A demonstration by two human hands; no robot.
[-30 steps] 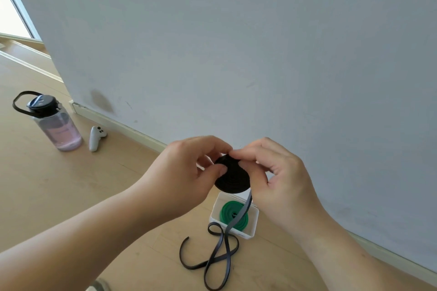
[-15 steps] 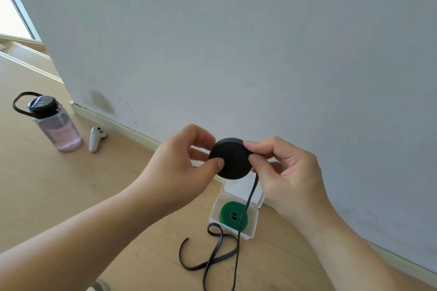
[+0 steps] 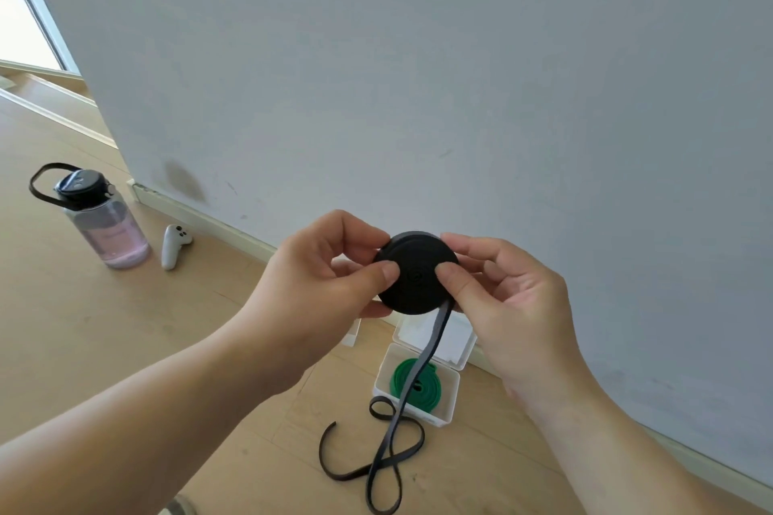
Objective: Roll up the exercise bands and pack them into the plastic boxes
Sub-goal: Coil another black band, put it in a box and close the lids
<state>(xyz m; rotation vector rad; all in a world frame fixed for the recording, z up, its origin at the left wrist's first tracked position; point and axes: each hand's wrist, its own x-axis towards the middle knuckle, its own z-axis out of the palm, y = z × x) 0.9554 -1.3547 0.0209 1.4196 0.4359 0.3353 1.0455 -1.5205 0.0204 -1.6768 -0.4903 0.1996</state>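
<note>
Head view: mid-roll on the black exercise band [image 3: 416, 272], wound into a flat disc and held up above the floor [image 3: 83, 326]. Curled round its left edge, the left hand [image 3: 326, 280], thumb pressed on the near face, fingers behind. Pinching the right edge, the right hand [image 3: 518, 305], thumb on the face right at the exit of the unwound tail [image 3: 419, 368]. Tail hanging down in front of the open plastic box [image 3: 443, 416] and ending in loose loops on the floor; a fair share yet to wind, by the look of it.

To do it well: keep both thumbs flat on the face to stop the layers telescoping. Turn the disc with one hand and feed the tail with the other under light, even tension. Lay each turn untwisted and edge to edge. Mind the floor loops, crossed over one another and likely to twist or snag on the way up.

Below: green band [image 3: 428, 388] already coiled inside the box, lid [image 3: 456, 347] open and leaning toward the wall [image 3: 418, 75]. Something white half hidden behind the left hand, possibly a second box; cannot tell. Well off to the left, a water bottle [image 3: 106, 222] and a white controller [image 3: 173, 245], no hindrance to the rolling.
</note>
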